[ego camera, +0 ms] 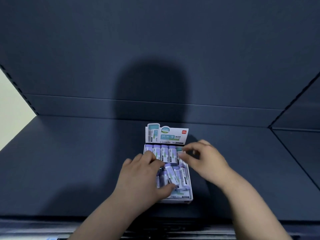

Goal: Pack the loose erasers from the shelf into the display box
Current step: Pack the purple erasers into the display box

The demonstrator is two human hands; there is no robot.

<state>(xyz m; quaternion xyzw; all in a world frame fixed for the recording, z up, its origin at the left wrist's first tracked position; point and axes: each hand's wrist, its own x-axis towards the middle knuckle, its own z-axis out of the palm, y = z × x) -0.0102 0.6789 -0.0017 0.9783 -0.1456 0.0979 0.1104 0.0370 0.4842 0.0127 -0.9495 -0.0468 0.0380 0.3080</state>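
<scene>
A person's left hand (144,177) lies spread, palm down, over the near-left part of a white display box (187,201) on a dark blue shelf (69,161), fingers splayed wide across the erasers (165,154) and the thumb pressing a tilted one near the box's front wall. The box sits a little right of the shelf's middle, closer to the front edge than to the back panel (155,40), where the person's shadow falls. Inside it, a back row of purple-and-white sleeved erasers stands in neat order; the front row leans askew. The raised header card (167,134) carries large Chinese characters reading 纳米净 on a teal band, a speech-bubble mark above them and a small red logo at its top right corner — the finer print is too small to read. The right hand (206,160), blurred, hovers at the box's far-right corner, fingers curled narrowly toward the thumb; whether it pinches an eraser cannot be told.
</scene>
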